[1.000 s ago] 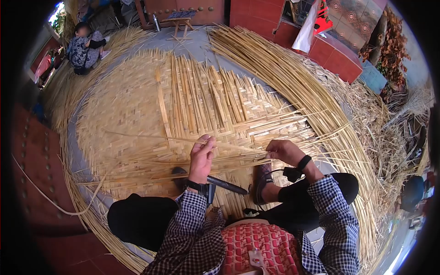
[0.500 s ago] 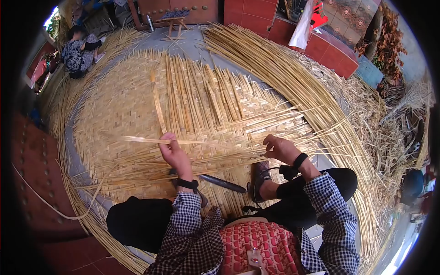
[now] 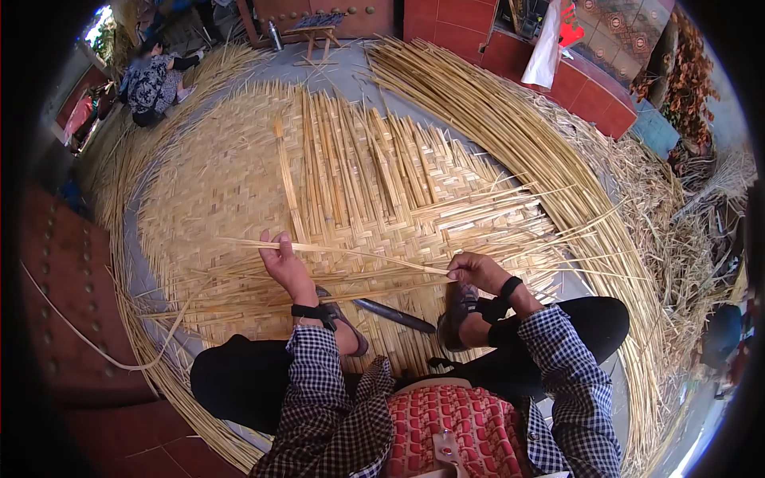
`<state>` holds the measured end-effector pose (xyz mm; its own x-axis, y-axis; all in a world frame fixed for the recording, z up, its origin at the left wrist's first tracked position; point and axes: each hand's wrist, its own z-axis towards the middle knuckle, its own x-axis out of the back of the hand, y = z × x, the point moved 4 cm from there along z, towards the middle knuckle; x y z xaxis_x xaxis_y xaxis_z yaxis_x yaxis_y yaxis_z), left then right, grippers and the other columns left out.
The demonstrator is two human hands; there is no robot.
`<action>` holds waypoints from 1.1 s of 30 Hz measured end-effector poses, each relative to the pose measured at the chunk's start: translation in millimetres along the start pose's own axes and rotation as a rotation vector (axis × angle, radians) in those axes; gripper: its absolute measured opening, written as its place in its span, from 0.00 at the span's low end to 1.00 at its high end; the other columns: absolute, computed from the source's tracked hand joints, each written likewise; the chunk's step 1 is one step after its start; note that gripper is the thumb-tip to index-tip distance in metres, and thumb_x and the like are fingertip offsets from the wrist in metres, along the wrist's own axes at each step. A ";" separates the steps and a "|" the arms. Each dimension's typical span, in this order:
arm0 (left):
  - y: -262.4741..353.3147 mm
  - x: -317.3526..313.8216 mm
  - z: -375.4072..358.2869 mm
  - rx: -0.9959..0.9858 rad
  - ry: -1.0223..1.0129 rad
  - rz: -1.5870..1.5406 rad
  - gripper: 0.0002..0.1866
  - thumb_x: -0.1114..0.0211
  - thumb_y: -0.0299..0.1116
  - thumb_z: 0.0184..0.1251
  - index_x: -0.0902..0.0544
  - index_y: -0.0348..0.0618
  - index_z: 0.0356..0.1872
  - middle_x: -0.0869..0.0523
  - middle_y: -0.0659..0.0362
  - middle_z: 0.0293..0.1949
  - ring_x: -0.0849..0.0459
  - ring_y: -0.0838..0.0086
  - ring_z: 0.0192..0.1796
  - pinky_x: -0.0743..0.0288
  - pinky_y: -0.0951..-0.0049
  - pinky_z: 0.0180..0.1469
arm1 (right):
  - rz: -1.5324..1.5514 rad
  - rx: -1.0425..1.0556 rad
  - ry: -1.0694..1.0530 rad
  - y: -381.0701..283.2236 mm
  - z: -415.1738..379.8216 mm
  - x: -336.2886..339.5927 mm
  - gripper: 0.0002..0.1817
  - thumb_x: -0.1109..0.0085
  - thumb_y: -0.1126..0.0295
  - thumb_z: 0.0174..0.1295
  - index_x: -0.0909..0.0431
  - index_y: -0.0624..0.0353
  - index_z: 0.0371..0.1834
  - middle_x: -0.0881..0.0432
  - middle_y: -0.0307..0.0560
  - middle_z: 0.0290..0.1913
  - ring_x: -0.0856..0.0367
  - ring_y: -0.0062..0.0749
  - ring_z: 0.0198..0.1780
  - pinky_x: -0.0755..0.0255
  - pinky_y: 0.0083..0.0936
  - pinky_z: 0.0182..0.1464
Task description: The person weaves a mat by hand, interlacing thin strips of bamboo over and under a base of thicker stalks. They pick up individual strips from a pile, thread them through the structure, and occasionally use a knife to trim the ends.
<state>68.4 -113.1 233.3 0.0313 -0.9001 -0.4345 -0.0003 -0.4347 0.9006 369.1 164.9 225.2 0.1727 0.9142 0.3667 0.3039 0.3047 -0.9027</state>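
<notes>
Head view: the left hand (image 3: 284, 263) and right hand (image 3: 472, 272) each pinch an end of one reed strip (image 3: 358, 254). It spans just above the woven mat (image 3: 215, 191) near its front edge, a knife (image 3: 394, 315) lying below.

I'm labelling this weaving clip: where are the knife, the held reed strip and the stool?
knife (image 3: 394, 315), head view, mid blade.
reed strip (image 3: 358, 253), head view, middle.
stool (image 3: 315, 36), head view, legs.

1. Your left hand (image 3: 285, 267) covers part of the thin pale reed strip (image 3: 351, 252) it grips.
2. Your right hand (image 3: 472, 272) hides that strip's other end.
3. The dark long knife (image 3: 394, 315) lies partly behind your sandalled foot.
4. The seated person in patterned clothes (image 3: 155, 82) is too small to make out.
</notes>
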 end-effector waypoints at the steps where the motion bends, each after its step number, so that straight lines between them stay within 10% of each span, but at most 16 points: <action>1: -4.6 0.0 0.5 -0.022 0.030 -0.047 0.21 0.34 0.33 0.73 0.27 0.41 0.63 0.17 0.56 0.50 0.18 0.69 0.49 0.22 0.69 0.52 | -0.046 0.058 0.036 -3.0 1.0 1.2 0.06 0.32 0.69 0.63 0.17 0.57 0.39 0.17 0.47 0.32 0.17 0.33 0.37 0.23 0.30 0.43; 3: -27.2 -16.1 -38.3 0.651 -0.009 0.017 0.18 0.34 0.35 0.74 0.24 0.44 0.60 0.19 0.57 0.52 0.19 0.66 0.54 0.23 0.63 0.60 | -0.136 0.172 0.110 -13.5 4.4 3.3 0.06 0.31 0.70 0.62 0.16 0.56 0.39 0.16 0.46 0.31 0.16 0.34 0.38 0.23 0.30 0.43; 5: -73.5 -40.3 -91.9 0.923 -0.467 -0.187 0.13 0.34 0.36 0.74 0.21 0.44 0.54 0.17 0.58 0.49 0.18 0.67 0.55 0.23 0.58 0.62 | -0.267 0.164 0.121 -27.1 8.3 4.4 0.05 0.32 0.69 0.62 0.16 0.55 0.39 0.16 0.47 0.33 0.16 0.38 0.39 0.23 0.32 0.43; 11: -126.4 -60.5 -163.3 0.865 -0.553 -0.183 0.07 0.32 0.25 0.68 0.20 0.46 0.43 0.14 0.59 0.34 0.13 0.70 0.34 0.15 0.65 0.40 | -0.734 0.165 0.188 -23.9 5.4 5.8 0.07 0.35 0.61 0.61 0.14 0.49 0.33 0.17 0.49 0.33 0.15 0.49 0.38 0.21 0.42 0.41; 17: -138.8 -56.2 -197.7 0.930 -0.381 -0.090 0.10 0.27 0.34 0.67 0.18 0.46 0.45 0.12 0.61 0.36 0.13 0.76 0.38 0.19 0.73 0.42 | -0.485 0.143 -0.045 -0.4 21.2 -14.8 0.09 0.36 0.69 0.64 0.13 0.61 0.42 0.13 0.52 0.34 0.14 0.38 0.29 0.19 0.30 0.35; 25: -155.1 -48.2 -206.0 0.864 -0.437 -0.091 0.09 0.27 0.33 0.68 0.18 0.47 0.43 0.11 0.63 0.38 0.15 0.80 0.36 0.25 0.80 0.35 | -0.368 -0.051 0.020 23.2 24.2 -17.9 0.10 0.31 0.61 0.59 0.12 0.51 0.40 0.12 0.48 0.36 0.13 0.44 0.39 0.20 0.35 0.44; 26: -162.2 -47.2 -206.4 0.868 -0.456 -0.082 0.08 0.27 0.33 0.68 0.18 0.47 0.42 0.12 0.65 0.38 0.16 0.81 0.36 0.25 0.81 0.36 | -0.329 -0.131 -0.005 33.1 25.1 -18.8 0.08 0.32 0.68 0.61 0.13 0.59 0.39 0.11 0.47 0.33 0.14 0.26 0.35 0.21 0.26 0.40; 33: -170.1 -46.3 -216.2 0.905 -0.360 -0.175 0.07 0.28 0.31 0.68 0.17 0.42 0.41 0.12 0.60 0.35 0.14 0.76 0.35 0.18 0.74 0.39 | -0.575 0.092 0.151 14.0 20.5 -21.1 0.11 0.33 0.62 0.62 0.14 0.58 0.35 0.12 0.50 0.32 0.12 0.38 0.36 0.20 0.33 0.40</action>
<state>283.1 8.5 103.2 -0.2016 -0.7108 -0.6739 -0.7931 -0.2852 0.5381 350.5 155.4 200.3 0.1378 0.5497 0.8239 0.3064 0.7674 -0.5632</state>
